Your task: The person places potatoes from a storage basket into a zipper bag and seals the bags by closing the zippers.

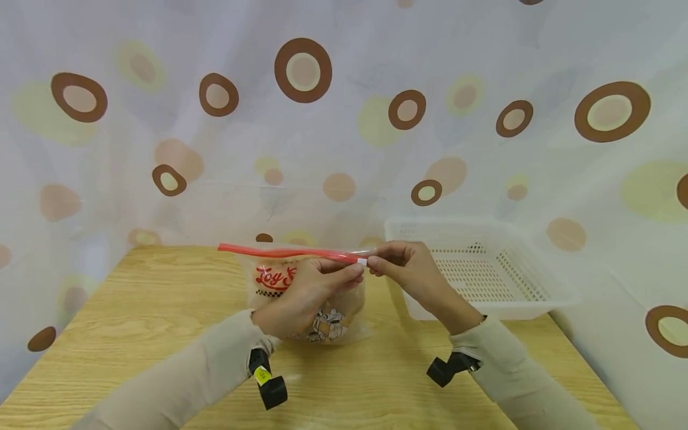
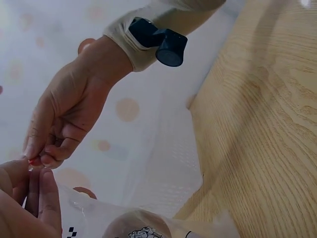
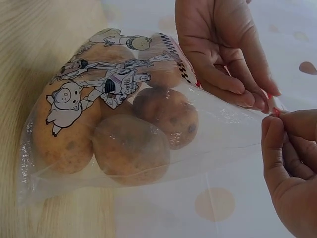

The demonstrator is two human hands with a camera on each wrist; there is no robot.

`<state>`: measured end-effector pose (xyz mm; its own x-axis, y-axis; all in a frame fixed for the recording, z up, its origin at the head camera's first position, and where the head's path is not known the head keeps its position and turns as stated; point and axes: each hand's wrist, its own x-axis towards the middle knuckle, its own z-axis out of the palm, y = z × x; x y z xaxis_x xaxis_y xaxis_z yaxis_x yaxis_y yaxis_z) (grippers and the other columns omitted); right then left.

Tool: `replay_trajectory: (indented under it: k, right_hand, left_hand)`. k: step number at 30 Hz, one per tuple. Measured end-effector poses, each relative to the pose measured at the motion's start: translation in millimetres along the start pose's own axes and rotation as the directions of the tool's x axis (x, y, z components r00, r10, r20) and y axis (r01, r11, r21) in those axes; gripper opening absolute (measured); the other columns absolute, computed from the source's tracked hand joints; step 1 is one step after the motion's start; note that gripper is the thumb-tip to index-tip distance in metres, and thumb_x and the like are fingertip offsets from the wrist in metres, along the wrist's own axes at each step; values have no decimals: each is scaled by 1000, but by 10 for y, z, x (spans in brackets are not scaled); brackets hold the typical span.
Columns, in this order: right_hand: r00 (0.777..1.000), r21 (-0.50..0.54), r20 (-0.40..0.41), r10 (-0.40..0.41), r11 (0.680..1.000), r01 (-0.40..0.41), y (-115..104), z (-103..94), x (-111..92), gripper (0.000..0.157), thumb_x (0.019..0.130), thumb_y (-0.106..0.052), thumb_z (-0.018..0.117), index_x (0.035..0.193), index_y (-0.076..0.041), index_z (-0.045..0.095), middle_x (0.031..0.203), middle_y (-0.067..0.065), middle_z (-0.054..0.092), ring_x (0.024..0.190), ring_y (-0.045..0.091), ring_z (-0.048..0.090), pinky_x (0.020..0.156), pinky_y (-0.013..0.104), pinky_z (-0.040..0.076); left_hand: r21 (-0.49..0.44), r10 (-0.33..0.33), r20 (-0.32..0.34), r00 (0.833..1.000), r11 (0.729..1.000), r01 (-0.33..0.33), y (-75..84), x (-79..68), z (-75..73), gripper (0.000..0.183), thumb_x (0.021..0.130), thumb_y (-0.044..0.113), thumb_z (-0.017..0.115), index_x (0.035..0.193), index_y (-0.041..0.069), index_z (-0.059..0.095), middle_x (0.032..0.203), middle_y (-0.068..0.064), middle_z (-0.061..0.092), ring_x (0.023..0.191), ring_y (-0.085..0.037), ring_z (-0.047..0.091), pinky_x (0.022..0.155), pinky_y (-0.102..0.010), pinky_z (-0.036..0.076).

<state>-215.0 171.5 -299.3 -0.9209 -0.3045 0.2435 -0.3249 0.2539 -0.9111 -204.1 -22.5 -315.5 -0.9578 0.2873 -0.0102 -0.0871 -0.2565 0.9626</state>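
A clear zip bag (image 1: 352,307) with a red zip strip (image 1: 290,253), red lettering and cartoon figures stands on the table. Several round brown potatoes (image 3: 131,148) show through its plastic in the right wrist view. My left hand (image 1: 306,295) crosses in front of the bag and pinches its top edge near the strip's right end. Right beside its thumb sits a small white slider (image 1: 362,261) on the strip. My right hand (image 1: 421,278) pinches the bag's top right corner between thumb and fingers. Both hands' fingertips almost meet there.
Behind my right hand, a white perforated plastic basket (image 1: 484,310) stands on the wooden table (image 1: 134,334). A pale curtain (image 1: 344,143) with brown rings hangs along the back and right. Black wrist cameras (image 1: 273,392) hang below both sleeves.
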Motion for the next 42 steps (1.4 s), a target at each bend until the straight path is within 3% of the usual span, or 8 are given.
replay_trajectory:
  k: [9,15,24,35,42]
  right_hand:
    - [999,-30,-32,11,999,-12,45,33,-60,19,91,-16,68,98,2,69,78,-4,67,74,11,62,71,24,54]
    - [999,-30,-38,10,1000,-11,44,42,-76,19,91,-15,68,98,2,69,79,-2,68,75,15,64,70,24,55]
    - [999,-35,-47,9,999,-10,78,45,-100,20,91,-11,67,100,7,67,80,2,68,73,9,62,69,21,54]
    - [999,-36,-42,4,999,-5,80,17,-107,20,91,-12,67,101,5,68,80,0,69,74,12,63,70,22,55]
    - [1000,-26,-20,7,1000,-8,77,-21,-115,22,92,-13,66,105,5,68,82,-2,69,76,13,64,72,23,56]
  left_hand:
    - [18,17,-72,997,1000,-15,-101,26,59,24,90,9,68,107,-8,68,84,-5,72,78,-10,69,83,-30,59]
    - [40,37,-65,997,999,-35,-102,-5,49,24,91,10,67,107,-8,68,87,-7,72,79,-10,69,84,-30,59]
    - [35,19,-81,997,999,-16,-107,-69,-24,25,90,13,68,108,-4,69,94,-13,73,80,-11,71,79,-26,59]
    - [26,53,-107,993,998,-50,-62,-80,-76,22,90,9,67,105,-7,69,85,-7,73,75,-11,70,81,-28,59]
    - [-20,42,-110,993,999,-45,-36,-89,-114,24,90,10,68,105,-9,68,79,-5,72,72,-12,70,82,-29,59]
